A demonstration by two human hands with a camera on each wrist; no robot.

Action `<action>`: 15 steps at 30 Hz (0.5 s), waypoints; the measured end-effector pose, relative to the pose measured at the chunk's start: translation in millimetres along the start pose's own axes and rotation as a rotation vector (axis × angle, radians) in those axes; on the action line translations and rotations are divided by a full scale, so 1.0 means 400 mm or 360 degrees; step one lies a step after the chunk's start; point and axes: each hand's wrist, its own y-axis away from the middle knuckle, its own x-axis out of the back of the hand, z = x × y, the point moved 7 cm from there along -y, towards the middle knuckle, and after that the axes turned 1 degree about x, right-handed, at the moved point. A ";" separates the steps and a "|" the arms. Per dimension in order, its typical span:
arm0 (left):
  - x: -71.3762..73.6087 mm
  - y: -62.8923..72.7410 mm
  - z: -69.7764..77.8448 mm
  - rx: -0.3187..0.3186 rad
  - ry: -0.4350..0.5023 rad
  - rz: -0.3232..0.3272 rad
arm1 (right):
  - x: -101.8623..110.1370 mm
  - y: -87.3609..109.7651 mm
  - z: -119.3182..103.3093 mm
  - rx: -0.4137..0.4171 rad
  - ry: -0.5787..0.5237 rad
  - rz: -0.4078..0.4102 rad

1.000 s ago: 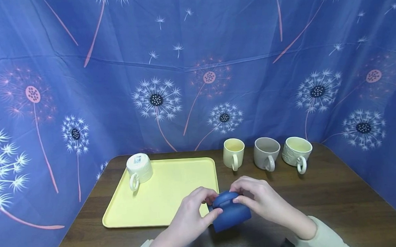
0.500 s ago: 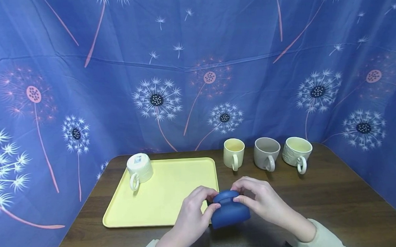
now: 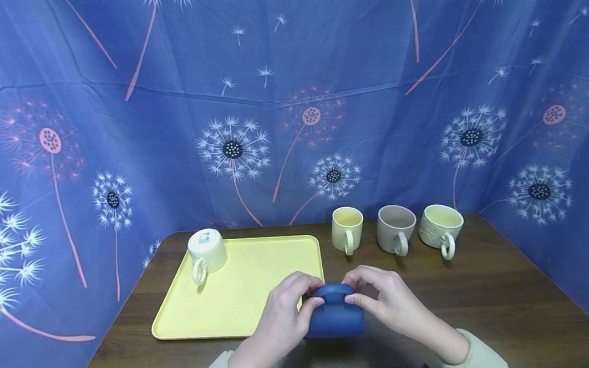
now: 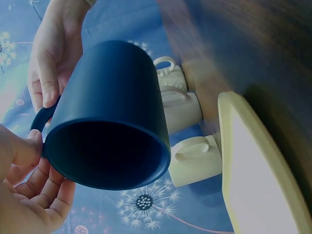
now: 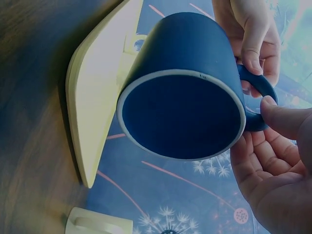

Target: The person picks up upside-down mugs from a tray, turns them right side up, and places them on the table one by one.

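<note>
A dark blue mug (image 3: 335, 319) lies sideways in the air over the near part of the table, its handle turned up. My left hand (image 3: 286, 309) pinches one end of the handle between thumb and fingers. At the handle's other end, my right hand (image 3: 386, 295) has a like pinch. The left wrist view looks into the mug's dark mouth (image 4: 109, 156), which faces the left hand. In the right wrist view the flat base (image 5: 183, 117) with its pale ring faces the right hand.
A yellow tray (image 3: 250, 292) lies left of the mug, with a white cup (image 3: 208, 249) upside down in its back left corner. Along the back right stand a pale yellow mug (image 3: 346, 225), a grey mug (image 3: 395, 228) and a cream embossed cup (image 3: 441, 226). A blue dandelion curtain (image 3: 398, 156) hangs behind.
The blue mug has turned from a slant to nearly level, shifting slightly left and up. Both hands keep their pinch on its handle. The tray and other cups have not moved.
</note>
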 end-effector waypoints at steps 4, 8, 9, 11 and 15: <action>0.005 -0.007 -0.002 0.0015 -0.0001 -0.0023 | -0.001 0.001 0.000 -0.0020 -0.0013 0.0025; 0.009 -0.015 -0.003 0.0026 0.0002 -0.0056 | -0.004 0.002 0.003 -0.0067 -0.0047 0.0037; 0.010 -0.016 -0.003 0.0024 0.0002 -0.0067 | -0.004 0.003 0.005 -0.0091 -0.0062 0.0037; 0.011 -0.019 -0.003 0.0019 0.0002 -0.0086 | -0.007 0.005 0.010 -0.0148 -0.0114 0.0023; 0.012 -0.025 -0.001 -0.0006 -0.0006 -0.0109 | -0.015 0.010 0.019 -0.0264 -0.0246 -0.0027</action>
